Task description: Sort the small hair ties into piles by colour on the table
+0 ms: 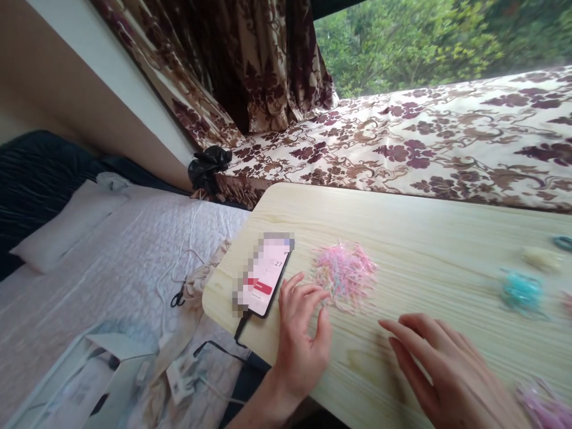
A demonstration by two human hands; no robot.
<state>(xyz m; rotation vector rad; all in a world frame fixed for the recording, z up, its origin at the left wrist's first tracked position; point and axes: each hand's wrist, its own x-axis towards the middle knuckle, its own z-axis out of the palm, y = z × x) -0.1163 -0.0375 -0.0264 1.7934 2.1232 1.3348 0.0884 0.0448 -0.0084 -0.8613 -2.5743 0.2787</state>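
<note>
A loose pile of thin pink strands or bands (345, 275), with some pale and bluish ones among them, lies on the light wooden table (438, 238). My left hand (304, 322) is at the pile's lower left edge, fingers bent and thumb held apart, with nothing visible in its grasp. Over the table to the lower right of the pile is my right hand (433, 363). Its fingers stretch toward the left, apart from the thumb, and it appears to hold nothing. Whether the left fingertips touch the strands I cannot tell.
A phone (267, 280) with a cable lies left of the pile. At right are a turquoise bundle (522, 291), a cream bundle (541, 260) and a purple-pink bundle (545, 405). A bed (134, 238) adjoins the table's left side; a patterned window seat (402, 137) lies behind.
</note>
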